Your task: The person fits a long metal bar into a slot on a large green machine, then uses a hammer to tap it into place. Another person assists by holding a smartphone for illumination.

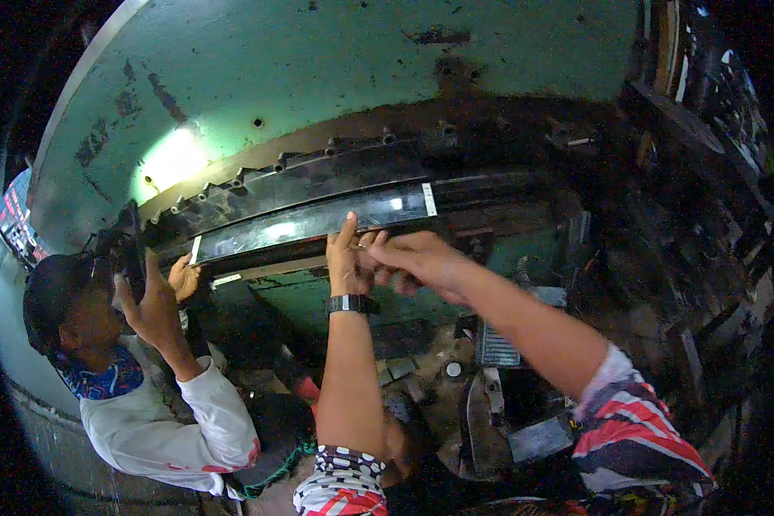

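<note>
A long, glossy dark strip [310,219] lies lengthwise against a dark metal beam, with a pale band across each end. My left hand [347,258], with a dark watch at the wrist, is closed at the strip's lower edge, its thumb up against the glossy face. Right beside it, my right hand [417,261] is slightly blurred, its fingers curled in front of the left fingers. Whatever it may hold is hidden. At the strip's left end, a co-worker's hand [185,277] touches the edge.
The co-worker [159,413], in a white long-sleeved top, crouches close on my left, a hand raised near the head. Above rises a green metal panel [335,69]. Bolts [281,161] line the beam. Metal parts [537,439] lie below my right arm.
</note>
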`<state>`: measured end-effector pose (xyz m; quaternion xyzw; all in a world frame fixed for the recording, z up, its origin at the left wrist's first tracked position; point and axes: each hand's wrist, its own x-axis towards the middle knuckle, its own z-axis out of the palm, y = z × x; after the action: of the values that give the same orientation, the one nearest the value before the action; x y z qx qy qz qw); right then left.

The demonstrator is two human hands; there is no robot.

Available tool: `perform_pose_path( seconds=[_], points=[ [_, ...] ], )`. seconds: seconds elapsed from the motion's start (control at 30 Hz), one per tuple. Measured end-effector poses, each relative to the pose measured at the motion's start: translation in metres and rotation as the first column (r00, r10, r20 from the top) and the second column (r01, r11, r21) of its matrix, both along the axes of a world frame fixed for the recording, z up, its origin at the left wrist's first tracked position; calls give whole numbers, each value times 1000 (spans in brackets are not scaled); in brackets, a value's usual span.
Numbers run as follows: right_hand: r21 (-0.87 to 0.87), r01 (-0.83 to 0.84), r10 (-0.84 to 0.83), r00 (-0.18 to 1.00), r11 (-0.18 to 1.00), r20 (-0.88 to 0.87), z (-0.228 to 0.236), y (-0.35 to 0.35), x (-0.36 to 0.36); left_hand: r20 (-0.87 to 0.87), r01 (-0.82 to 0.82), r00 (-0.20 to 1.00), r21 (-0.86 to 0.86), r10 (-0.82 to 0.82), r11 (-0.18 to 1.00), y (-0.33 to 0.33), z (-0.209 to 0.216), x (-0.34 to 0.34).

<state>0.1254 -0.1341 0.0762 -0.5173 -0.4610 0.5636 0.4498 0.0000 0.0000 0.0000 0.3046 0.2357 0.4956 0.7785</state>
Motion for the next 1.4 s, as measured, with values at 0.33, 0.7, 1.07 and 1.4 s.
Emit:
perform_pose_path(
  seconds=[0.33, 0.7, 1.07, 1.4],
  points=[
    [369, 647, -728, 462, 668, 507, -29, -269, 206, 158, 126, 981, -92, -111, 988, -50, 12, 126],
    [92, 579, -527, 652, 810, 544, -101, -299, 151, -39, -190, 981, -11, 190, 982, -24, 21, 131],
    [1, 468, -363, 684, 884, 632, -93, -282, 134, -49, -64, 997, -85, 60, 994, -24, 33, 116],
    [44, 488, -370, 596, 872, 712, -120, -285, 146, 118, -124, 984, -71, 131, 990, -37, 9, 78]
  ],
)
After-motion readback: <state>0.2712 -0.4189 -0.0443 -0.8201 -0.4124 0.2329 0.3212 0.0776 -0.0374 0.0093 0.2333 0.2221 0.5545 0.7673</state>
